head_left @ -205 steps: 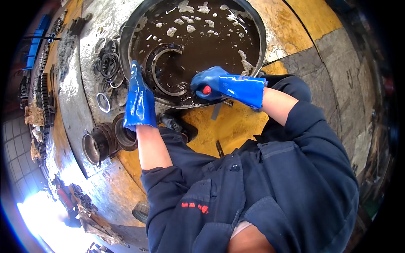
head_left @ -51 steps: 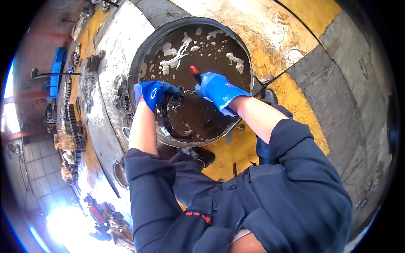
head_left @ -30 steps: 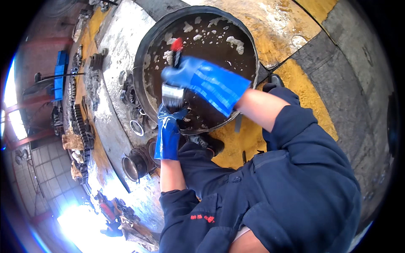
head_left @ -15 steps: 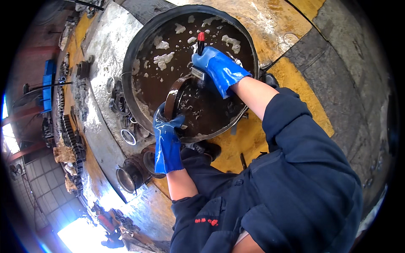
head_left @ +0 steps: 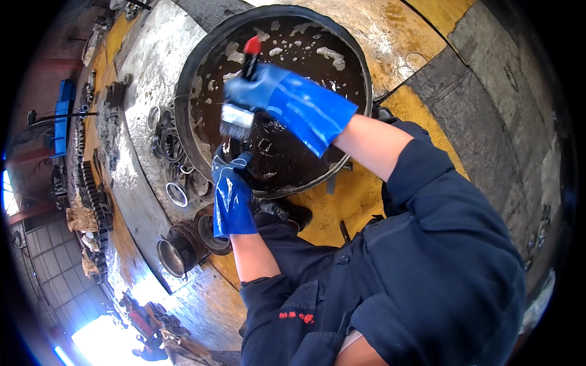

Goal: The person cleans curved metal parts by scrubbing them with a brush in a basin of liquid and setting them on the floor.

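Observation:
In my right hand point(head_left: 278, 97), which wears a blue rubber glove, is a paintbrush point(head_left: 237, 120) with a red-tipped black handle. The brush is blurred, its bristles pointing down toward my left hand. My gloved left hand point(head_left: 232, 190) is closed at the near-left side of a wide round basin point(head_left: 184, 128), gripping a curved metal ring point(head_left: 231, 147). The brush and my right hand cover most of that ring. Dark brown liquid point(head_left: 305, 70) with patches of pale foam fills the basin.
Left of the basin lie several metal rings point(head_left: 177, 194) on worn sheet flooring. Cylindrical metal parts point(head_left: 173, 256) stand near my left forearm. Farther left runs a row of chain-like parts point(head_left: 91, 189), with a blue object point(head_left: 63, 116) beyond. My shoe point(head_left: 299, 215) is close to the basin.
My right hand has swung left with the paintbrush, from mid-basin to above my left hand. The ring, plainly visible before, is now mostly covered. My left hand stays around it.

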A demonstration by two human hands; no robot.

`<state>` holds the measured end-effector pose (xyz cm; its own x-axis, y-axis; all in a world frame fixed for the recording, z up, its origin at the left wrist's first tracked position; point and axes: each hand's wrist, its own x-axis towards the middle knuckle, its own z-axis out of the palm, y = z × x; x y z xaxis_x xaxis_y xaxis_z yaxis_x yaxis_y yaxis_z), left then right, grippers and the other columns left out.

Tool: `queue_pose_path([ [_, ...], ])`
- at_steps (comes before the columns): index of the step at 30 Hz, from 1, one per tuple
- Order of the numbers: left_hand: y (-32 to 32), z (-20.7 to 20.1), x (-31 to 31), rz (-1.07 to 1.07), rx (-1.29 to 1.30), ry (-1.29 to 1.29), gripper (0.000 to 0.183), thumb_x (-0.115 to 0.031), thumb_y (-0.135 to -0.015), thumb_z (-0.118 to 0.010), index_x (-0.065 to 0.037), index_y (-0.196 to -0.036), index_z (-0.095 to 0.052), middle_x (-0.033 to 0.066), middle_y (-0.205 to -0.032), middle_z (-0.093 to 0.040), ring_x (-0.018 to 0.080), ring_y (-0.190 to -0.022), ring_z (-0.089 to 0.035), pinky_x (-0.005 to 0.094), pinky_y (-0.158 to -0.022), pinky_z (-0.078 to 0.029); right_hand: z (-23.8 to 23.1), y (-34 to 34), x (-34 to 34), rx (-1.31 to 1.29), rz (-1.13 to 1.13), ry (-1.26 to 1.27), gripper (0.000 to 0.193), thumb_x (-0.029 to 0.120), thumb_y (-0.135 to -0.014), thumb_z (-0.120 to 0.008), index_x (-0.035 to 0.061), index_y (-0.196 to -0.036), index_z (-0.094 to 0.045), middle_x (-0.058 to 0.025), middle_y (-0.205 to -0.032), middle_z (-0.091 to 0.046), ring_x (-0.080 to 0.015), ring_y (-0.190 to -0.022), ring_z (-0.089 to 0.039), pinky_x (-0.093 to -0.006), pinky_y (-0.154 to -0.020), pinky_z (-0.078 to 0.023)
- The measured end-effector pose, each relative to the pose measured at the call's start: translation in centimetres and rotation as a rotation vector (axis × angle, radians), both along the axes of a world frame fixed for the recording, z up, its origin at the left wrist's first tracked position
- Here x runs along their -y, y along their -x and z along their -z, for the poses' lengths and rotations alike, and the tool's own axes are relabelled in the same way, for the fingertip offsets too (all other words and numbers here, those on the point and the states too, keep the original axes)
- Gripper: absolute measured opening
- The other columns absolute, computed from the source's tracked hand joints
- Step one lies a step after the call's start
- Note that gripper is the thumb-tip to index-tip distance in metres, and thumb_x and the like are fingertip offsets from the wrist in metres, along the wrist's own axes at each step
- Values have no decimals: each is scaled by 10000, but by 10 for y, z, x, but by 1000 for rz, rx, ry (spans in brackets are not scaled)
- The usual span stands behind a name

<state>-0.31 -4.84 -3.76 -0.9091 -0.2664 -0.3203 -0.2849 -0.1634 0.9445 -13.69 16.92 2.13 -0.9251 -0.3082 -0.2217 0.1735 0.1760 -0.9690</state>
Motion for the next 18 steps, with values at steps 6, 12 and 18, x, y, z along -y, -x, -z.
queue_pose_path([
  [6, -7, -36, -11, 69, -16, -23, 497, 75, -816, -686, 39, -1313, -686, 125, -1105, -768, 249, -933, -739, 354, -877, -598, -14, -20, 26, -89, 4, -135, 477, 534, -947, -632, 77, -907, -762, -109, -732, -708, -225, -702, -683, -387, -688, -537],
  [12, 0, -42, -13, 22, 65, 20, 478, 39, -865, -735, 41, -1338, -662, 131, -1105, -761, 236, -932, -734, 348, -870, -598, 57, 15, 5, 174, 250, -149, 460, 441, -943, -629, 20, -1047, -784, -243, -965, -778, -368, -931, -773, -426, -864, -590],
  [18, 4, -35, -6, 12, 50, 97, 530, -14, -867, -769, 52, -1370, -619, 138, -1105, -745, 236, -936, -730, 340, -849, -601, 78, -16, -6, 88, 286, -288, 444, 426, -951, -597, 44, -1081, -784, -221, -1009, -781, -386, -977, -760, -450, -901, -584],
])
